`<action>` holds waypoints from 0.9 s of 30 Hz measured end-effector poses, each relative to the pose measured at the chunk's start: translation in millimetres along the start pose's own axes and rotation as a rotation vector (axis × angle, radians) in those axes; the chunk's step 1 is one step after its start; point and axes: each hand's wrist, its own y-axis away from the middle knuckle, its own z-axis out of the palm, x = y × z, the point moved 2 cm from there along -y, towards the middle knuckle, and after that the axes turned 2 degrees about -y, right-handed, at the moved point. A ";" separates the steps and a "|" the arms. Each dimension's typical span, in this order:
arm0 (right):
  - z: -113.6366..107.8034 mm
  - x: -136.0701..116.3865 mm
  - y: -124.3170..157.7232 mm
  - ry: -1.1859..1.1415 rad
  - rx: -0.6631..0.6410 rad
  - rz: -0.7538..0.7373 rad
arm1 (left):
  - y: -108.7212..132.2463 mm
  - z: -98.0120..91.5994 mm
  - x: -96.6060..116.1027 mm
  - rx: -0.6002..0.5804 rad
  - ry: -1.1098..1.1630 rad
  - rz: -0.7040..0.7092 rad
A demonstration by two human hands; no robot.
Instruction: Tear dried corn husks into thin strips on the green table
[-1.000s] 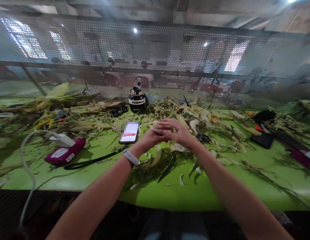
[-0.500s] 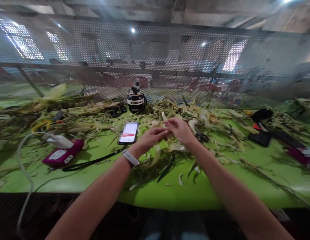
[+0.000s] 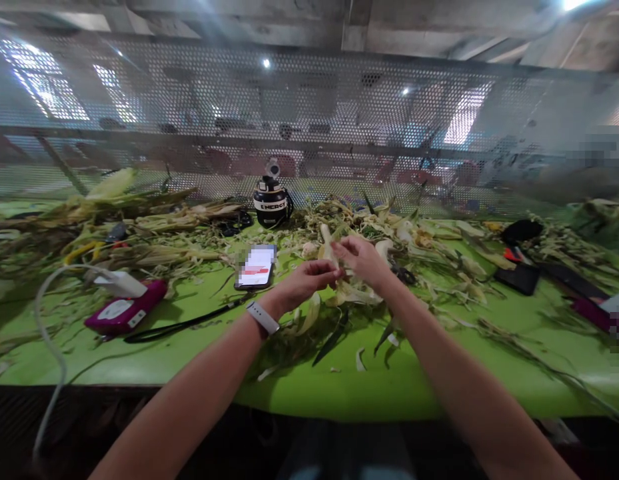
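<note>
The fingertips of the right hand (image 3: 363, 259) are pinched together on a pale husk strip (image 3: 326, 241), which stands up between the hands; those of the left hand (image 3: 305, 280) bunch near its lower end — whether they grip it, I cannot tell. Loose husks (image 3: 359, 293) lie below on the green table (image 3: 369, 400), a lit phone (image 3: 258, 263) near the left hand — a black bottle (image 3: 272, 215) beyond.

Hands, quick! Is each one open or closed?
Left hand: closed; can't tell what it pinches.
Right hand: closed on a pale husk piece.
</note>
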 end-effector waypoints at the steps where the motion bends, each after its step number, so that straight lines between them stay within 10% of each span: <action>1: -5.9 -0.9 -0.2 0.030 -0.014 0.029 | -1.2 -1.3 -1.1 0.022 0.038 -0.011; 7: -17.7 5.5 -1.4 0.108 -0.281 0.095 | -4.6 -4.2 -1.0 0.112 0.198 -0.055; 27: -19.5 -8.1 3.5 0.538 0.409 -0.357 | -5.1 -3.6 -3.0 0.208 0.196 -0.024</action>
